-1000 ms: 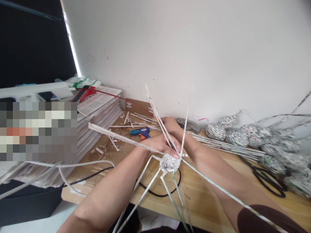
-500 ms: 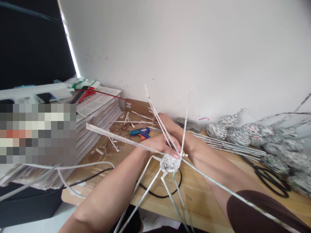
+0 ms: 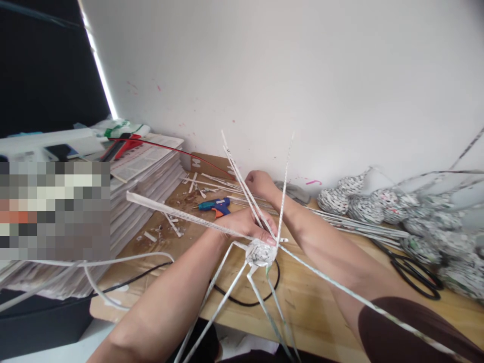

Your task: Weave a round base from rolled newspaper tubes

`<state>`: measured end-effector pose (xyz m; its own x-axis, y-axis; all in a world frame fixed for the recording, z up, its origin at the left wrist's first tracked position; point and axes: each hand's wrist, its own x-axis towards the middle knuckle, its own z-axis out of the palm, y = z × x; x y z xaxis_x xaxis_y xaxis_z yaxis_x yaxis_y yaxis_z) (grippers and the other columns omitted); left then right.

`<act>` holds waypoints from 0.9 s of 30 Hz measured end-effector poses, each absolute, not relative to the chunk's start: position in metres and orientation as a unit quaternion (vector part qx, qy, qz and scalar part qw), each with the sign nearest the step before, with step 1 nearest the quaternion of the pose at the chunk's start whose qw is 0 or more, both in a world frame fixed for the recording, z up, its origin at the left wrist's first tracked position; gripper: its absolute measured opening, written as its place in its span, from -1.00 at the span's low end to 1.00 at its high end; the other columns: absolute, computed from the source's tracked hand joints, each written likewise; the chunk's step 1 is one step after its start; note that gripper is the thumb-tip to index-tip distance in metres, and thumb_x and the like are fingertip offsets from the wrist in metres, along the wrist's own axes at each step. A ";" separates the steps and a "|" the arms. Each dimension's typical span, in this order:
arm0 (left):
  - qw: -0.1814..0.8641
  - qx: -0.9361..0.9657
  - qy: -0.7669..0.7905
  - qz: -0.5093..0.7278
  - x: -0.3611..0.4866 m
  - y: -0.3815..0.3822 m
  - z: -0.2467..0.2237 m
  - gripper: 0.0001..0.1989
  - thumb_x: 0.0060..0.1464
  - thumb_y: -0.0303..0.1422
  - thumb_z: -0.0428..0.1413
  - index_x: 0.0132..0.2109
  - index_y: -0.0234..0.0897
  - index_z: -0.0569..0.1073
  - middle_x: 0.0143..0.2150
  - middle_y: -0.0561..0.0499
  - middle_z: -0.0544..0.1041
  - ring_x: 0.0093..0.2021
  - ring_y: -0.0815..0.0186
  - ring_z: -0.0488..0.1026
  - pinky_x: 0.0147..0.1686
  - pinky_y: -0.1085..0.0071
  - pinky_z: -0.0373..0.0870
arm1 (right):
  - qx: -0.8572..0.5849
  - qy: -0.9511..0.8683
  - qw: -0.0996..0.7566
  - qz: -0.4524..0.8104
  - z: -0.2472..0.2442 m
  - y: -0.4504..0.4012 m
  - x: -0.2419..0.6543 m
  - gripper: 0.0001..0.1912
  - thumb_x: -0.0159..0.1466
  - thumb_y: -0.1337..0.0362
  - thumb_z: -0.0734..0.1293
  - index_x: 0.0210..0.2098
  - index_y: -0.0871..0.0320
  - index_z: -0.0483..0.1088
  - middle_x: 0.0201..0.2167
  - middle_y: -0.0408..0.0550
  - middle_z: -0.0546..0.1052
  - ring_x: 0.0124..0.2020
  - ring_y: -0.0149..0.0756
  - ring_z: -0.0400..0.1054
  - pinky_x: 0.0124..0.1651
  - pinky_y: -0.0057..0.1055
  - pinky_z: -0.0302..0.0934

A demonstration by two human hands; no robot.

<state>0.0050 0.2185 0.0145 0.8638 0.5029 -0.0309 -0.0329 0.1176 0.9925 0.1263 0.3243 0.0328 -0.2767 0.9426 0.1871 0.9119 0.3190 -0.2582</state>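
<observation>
A small round woven paper piece [image 3: 260, 253] hangs over the table's front part, with several rolled paper strips sticking out of it in all directions. My left hand [image 3: 252, 226] is closed on its upper edge, thumb on top near the base of the upright strips. Farther back, beyond those strips, my right hand [image 3: 260, 184] is curled low over thin paper sticks [image 3: 238, 190] lying near the wall. Whether its fingers hold one of the sticks cannot be made out.
A blue glue gun [image 3: 215, 205] lies left of my hands among paper scraps. Stacked newspapers [image 3: 151, 176] stand at the left. Black scissors [image 3: 416, 275] and several woven paper pieces [image 3: 366, 209] are at the right. A black cable loops below the woven piece.
My right hand has shifted slightly right and shows more clearly behind the strips. My left hand keeps its hold on the woven piece. The whole view has shifted a little.
</observation>
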 end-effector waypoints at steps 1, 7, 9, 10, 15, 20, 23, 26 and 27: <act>0.723 0.639 0.184 0.187 0.005 0.219 0.015 -0.71 -0.24 -0.32 0.41 -0.35 -0.37 0.57 -0.41 -0.02 0.57 -0.44 0.38 0.48 -0.42 0.49 0.38 | -0.583 -0.796 0.158 0.047 0.035 0.325 0.131 -0.77 0.24 0.28 0.26 -0.27 0.21 0.54 -0.27 0.05 0.61 -0.24 -0.26 0.46 -0.24 -0.47 0.18; 0.720 0.641 0.187 0.189 0.005 0.217 0.015 -0.70 -0.25 -0.31 0.41 -0.34 -0.37 0.57 -0.41 -0.02 0.57 -0.44 0.38 0.47 -0.40 0.47 0.40 | -0.589 -0.807 0.012 0.034 0.042 0.317 0.159 -0.78 0.13 0.19 0.35 -0.34 0.16 0.58 -0.35 0.03 0.62 -0.30 -0.23 0.48 -0.31 -0.46 0.19; 0.720 0.639 0.193 0.190 0.006 0.216 0.016 -0.70 -0.26 -0.31 0.41 -0.34 -0.37 0.57 -0.41 -0.02 0.57 -0.45 0.38 0.47 -0.40 0.47 0.39 | -0.587 -0.809 -0.030 0.015 0.038 0.310 0.164 -0.79 0.11 0.23 0.35 -0.33 0.16 0.59 -0.34 0.08 0.63 -0.29 -0.18 0.49 -0.29 -0.44 0.21; 0.720 0.639 0.195 0.191 0.006 0.216 0.016 -0.70 -0.27 -0.31 0.41 -0.35 -0.37 0.57 -0.41 -0.02 0.57 -0.45 0.39 0.47 -0.41 0.48 0.39 | -0.586 -0.810 -0.037 0.009 0.035 0.307 0.165 -0.79 0.11 0.27 0.34 -0.33 0.17 0.59 -0.32 0.10 0.63 -0.27 -0.16 0.50 -0.28 -0.43 0.22; 0.723 0.634 0.200 0.187 0.007 0.215 0.019 -0.67 -0.31 -0.28 0.42 -0.37 -0.37 0.57 -0.45 -0.01 0.55 -0.47 0.38 0.45 -0.44 0.48 0.37 | -0.580 -0.815 -0.013 0.001 0.030 0.298 0.167 -0.75 0.18 0.27 0.28 -0.23 0.17 0.58 -0.25 0.09 0.63 -0.21 -0.17 0.50 -0.22 -0.43 0.22; 0.720 0.639 0.200 0.180 0.007 0.215 0.020 -0.63 -0.32 -0.27 0.43 -0.34 -0.38 0.57 -0.46 0.00 0.55 -0.48 0.40 0.44 -0.44 0.49 0.36 | -0.582 -0.812 0.020 0.030 0.045 0.302 0.175 -0.65 0.31 0.13 0.19 -0.17 0.17 0.55 -0.19 0.06 0.62 -0.17 -0.24 0.48 -0.19 -0.49 0.22; 0.720 0.639 0.195 0.186 0.007 0.215 0.021 -0.66 -0.30 -0.29 0.42 -0.36 -0.39 0.56 -0.47 0.00 0.54 -0.49 0.41 0.43 -0.44 0.50 0.35 | -0.605 -0.795 0.012 0.030 0.046 0.307 0.182 -0.67 0.30 0.23 0.20 -0.11 0.18 0.54 -0.12 0.07 0.60 -0.12 -0.23 0.48 -0.14 -0.48 0.22; 0.721 0.638 0.189 0.192 0.007 0.214 0.021 -0.69 -0.27 -0.30 0.41 -0.37 -0.39 0.56 -0.46 -0.01 0.54 -0.49 0.41 0.43 -0.44 0.50 0.36 | -0.619 -0.784 -0.032 0.036 0.039 0.310 0.187 -0.74 0.20 0.34 0.29 -0.17 0.18 0.56 -0.16 0.11 0.61 -0.15 -0.17 0.49 -0.15 -0.44 0.25; 0.721 0.639 0.187 0.192 0.007 0.214 0.021 -0.70 -0.26 -0.30 0.41 -0.37 -0.39 0.56 -0.46 -0.01 0.54 -0.48 0.41 0.43 -0.44 0.50 0.36 | -0.620 -0.783 -0.039 0.038 0.036 0.311 0.188 -0.75 0.17 0.36 0.31 -0.19 0.19 0.57 -0.17 0.12 0.62 -0.16 -0.15 0.50 -0.15 -0.42 0.26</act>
<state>0.0072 0.2138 0.0205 0.8564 0.5158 -0.0240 -0.0384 0.1101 0.9932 0.1876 0.3107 0.0360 -0.2291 0.9672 -0.1093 0.9733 0.2293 -0.0111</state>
